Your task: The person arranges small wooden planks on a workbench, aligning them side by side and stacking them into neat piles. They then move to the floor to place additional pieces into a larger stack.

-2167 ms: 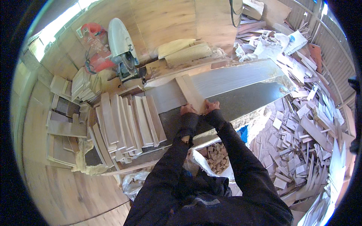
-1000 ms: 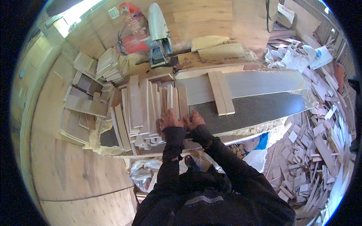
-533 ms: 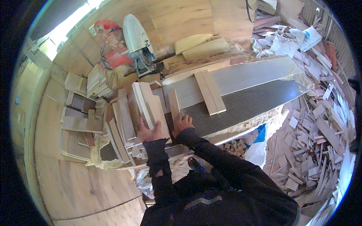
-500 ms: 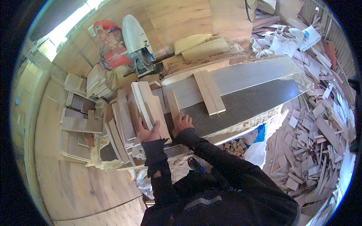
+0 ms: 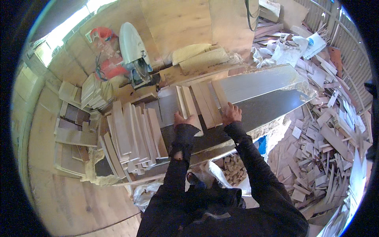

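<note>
On the dark metal-topped bench (image 5: 256, 102), my left hand (image 5: 185, 119) is closed around the near ends of narrow wooden boards (image 5: 184, 98) standing on edge side by side. To their right lies a flat pair of boards (image 5: 204, 103). My right hand (image 5: 232, 113) grips the near end of another narrow board (image 5: 218, 93), set against the right side of that pair. Its thumb is hidden. Several boards (image 5: 136, 132) lean in a row on the bench to the left of my left hand.
A dusty red and grey saw (image 5: 136, 51) stands behind the bench. Stacked boards (image 5: 92, 91) lie at the far left. Offcuts (image 5: 319, 158) cover the floor at right, with white sacks (image 5: 288, 51) beyond. A sack of small blocks (image 5: 233, 170) sits below the bench's front edge.
Both hands have moved right along the bench, carrying their boards away from the leaning row. The right hand's board has passed from the left to the right of the flat pair.
</note>
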